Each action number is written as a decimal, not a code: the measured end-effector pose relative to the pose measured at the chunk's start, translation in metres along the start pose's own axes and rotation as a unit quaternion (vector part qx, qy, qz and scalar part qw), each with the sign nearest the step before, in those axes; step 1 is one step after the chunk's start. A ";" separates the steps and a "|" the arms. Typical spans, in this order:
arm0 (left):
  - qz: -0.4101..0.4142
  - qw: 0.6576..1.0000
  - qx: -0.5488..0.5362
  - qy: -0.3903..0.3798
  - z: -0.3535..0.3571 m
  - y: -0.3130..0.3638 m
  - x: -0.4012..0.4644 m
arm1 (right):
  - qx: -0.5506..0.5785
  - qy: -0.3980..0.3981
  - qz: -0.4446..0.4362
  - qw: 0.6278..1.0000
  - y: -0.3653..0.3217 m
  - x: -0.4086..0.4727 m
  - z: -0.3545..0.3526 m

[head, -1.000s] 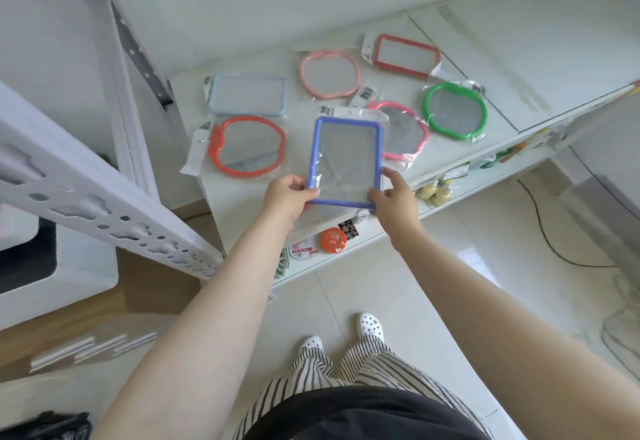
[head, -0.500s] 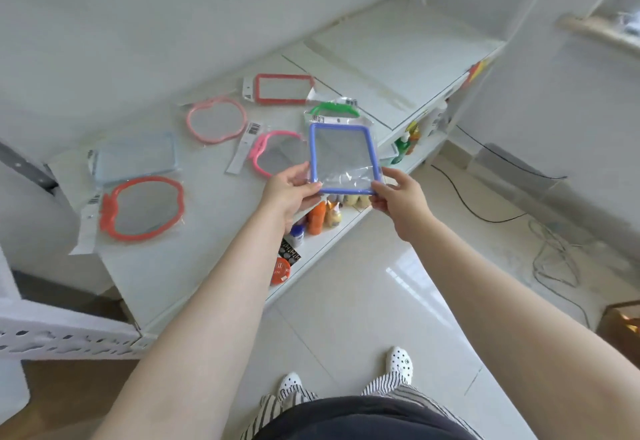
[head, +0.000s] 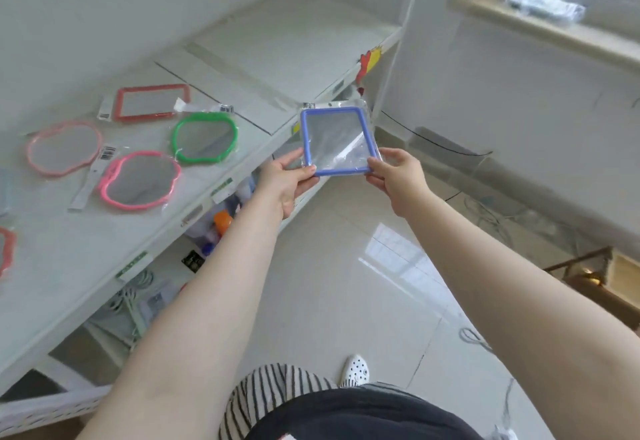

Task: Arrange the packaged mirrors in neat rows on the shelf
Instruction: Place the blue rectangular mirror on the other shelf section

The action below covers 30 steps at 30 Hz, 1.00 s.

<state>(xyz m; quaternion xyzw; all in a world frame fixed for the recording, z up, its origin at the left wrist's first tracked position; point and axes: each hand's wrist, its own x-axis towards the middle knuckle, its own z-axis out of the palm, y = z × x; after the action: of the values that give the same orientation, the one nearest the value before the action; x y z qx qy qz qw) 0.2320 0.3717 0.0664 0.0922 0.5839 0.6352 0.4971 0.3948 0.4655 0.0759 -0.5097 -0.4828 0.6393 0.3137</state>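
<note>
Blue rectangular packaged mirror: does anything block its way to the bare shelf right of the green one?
Nothing visible does. The blue rectangular packaged mirror, held in both hands, hangs off the white shelf edge; that stretch is bare.

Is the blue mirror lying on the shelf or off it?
Off it. The blue mirror is held in the air by both hands, past the shelf edge.

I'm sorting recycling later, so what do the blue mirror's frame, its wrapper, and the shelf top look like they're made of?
Blue mirror frame: probably plastic, a smooth, even-coloured rounded rim. Its wrapper: thin clear plastic film, glossy, with creases and glare streaks. Shelf top: a smooth white painted or coated board, possibly metal; the look leaves it open. Left hand and right hand pinch the mirror's lower corners.
</note>
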 end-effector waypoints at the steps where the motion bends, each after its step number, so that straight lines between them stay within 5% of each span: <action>1: -0.001 1.000 -0.005 -0.001 0.018 -0.002 0.004 | 0.004 0.002 0.000 1.000 -0.004 0.008 -0.016; 30: -0.040 0.995 0.056 -0.068 0.260 0.051 0.265 | 0.093 0.071 0.031 0.993 -0.104 0.296 -0.144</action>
<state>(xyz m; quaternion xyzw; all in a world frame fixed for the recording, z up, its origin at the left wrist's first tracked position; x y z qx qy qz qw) 0.2569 0.7452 0.0645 0.1390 0.5868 0.5733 0.5546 0.4393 0.8077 0.0679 -0.5371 -0.3820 0.6528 0.3735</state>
